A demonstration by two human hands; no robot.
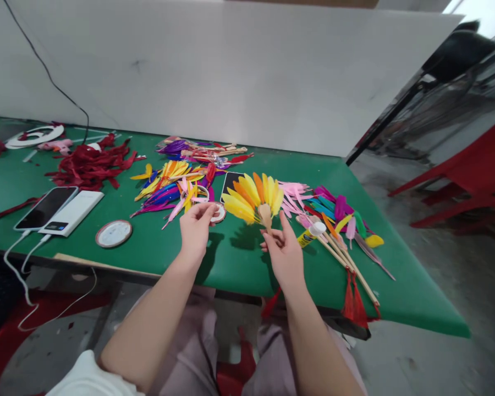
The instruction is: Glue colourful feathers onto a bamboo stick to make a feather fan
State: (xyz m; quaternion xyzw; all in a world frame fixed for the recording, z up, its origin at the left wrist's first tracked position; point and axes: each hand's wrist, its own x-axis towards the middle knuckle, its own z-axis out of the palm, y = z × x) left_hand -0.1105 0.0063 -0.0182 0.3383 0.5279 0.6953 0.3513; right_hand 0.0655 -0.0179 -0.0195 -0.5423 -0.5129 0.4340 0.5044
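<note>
Right hand (284, 247), partly curled, grips the yellow-orange feather fan (252, 193)

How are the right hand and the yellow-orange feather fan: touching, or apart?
Touching. The head view shows the right hand holding the feather fan, its thumb and fingers closed just below the wooden paddle.

Craft workshop, green worktable (239, 267), bright feather piles (177, 168), red tassels (348, 302)
</note>
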